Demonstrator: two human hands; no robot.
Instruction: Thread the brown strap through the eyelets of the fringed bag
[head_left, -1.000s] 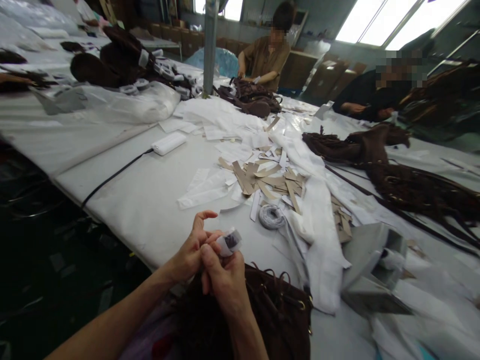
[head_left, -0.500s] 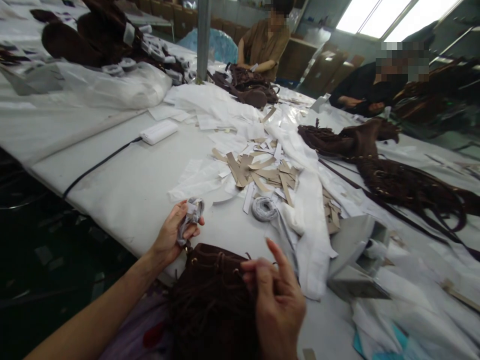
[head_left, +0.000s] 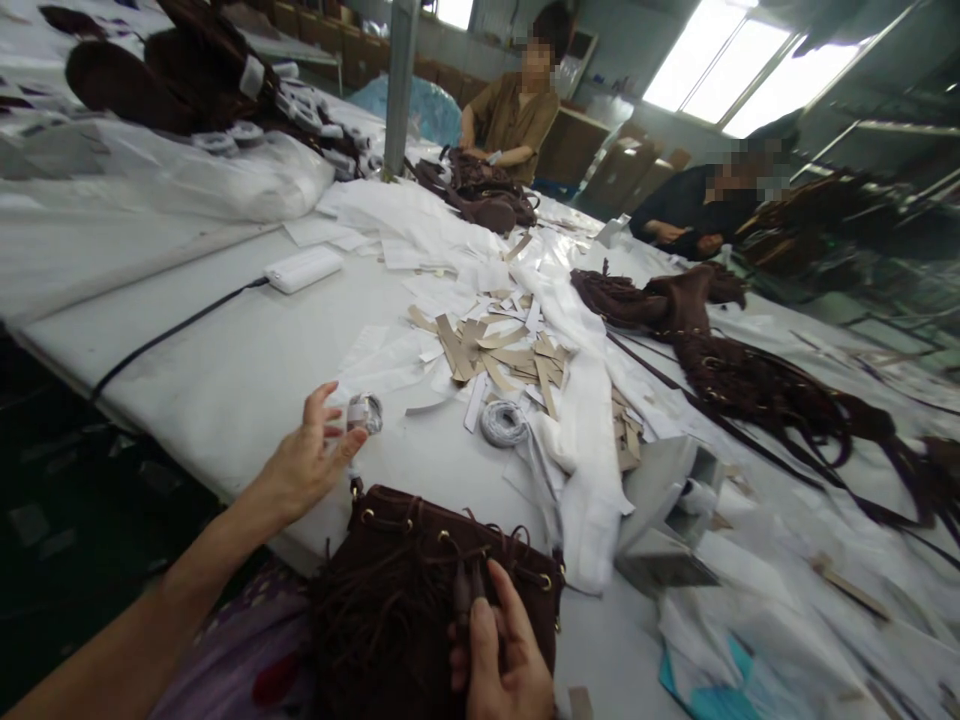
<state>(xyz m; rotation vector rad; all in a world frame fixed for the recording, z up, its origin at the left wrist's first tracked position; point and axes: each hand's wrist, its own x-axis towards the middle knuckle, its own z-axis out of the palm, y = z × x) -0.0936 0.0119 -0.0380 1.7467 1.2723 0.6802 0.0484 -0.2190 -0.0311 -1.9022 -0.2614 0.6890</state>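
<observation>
While the empty left hand (head_left: 304,468) hangs spread beside the seemingly discarded wrapper (head_left: 365,412) on the table (head_left: 247,370), the right hand (head_left: 504,665) pinches the cords (head_left: 463,592) of the brown bag (head_left: 390,610) at the near edge, probably needing the left's support next.

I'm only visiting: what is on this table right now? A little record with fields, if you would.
Left hand: open, fingers spread, beside a small grey-white wad
Right hand: gripping the brown fringed bag at the table edge
Table: white-covered
Middle: tan strips, grey coil
Far side: person in tan top, person in dark top, each by brown bags
</observation>
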